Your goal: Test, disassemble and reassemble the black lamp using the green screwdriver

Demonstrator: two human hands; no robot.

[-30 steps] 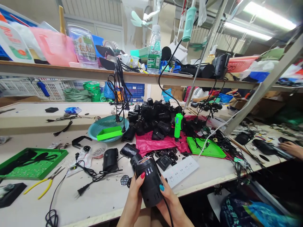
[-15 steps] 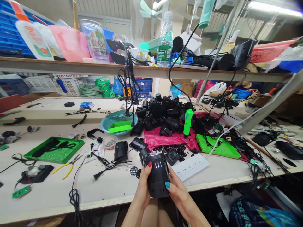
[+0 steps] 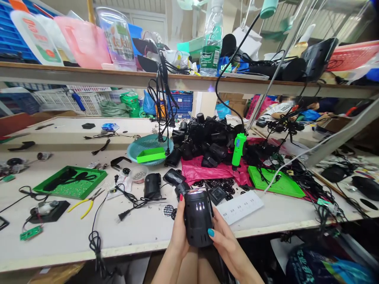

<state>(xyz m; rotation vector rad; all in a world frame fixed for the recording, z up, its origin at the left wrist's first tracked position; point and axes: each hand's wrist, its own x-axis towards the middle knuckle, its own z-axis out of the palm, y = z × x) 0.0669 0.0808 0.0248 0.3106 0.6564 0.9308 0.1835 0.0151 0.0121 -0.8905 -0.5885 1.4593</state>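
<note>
Both my hands grip a black cylindrical device (image 3: 197,217) with small lit slots, held upright over the near edge of the workbench (image 3: 142,232). My left hand (image 3: 179,228) wraps its left side, thumb with a red nail on the front. My right hand (image 3: 226,246) cups its right side, thumb with a teal nail against the lower body. Just beyond the device lie a white power strip (image 3: 243,206), a small black housing (image 3: 152,185) and a black plug lead (image 3: 130,205).
A heap of black devices (image 3: 207,144) sits on pink cloth mid-bench, with a hanging green screwdriver (image 3: 238,149), a teal basket (image 3: 145,146), green trays (image 3: 71,182) (image 3: 275,181) and yellow pliers (image 3: 85,203). A cluttered shelf (image 3: 177,83) runs overhead. Tangled cables lie at right.
The view has shifted so bench items sit further right and lower. The device stays in both hands, now held a little more upright and centred.
</note>
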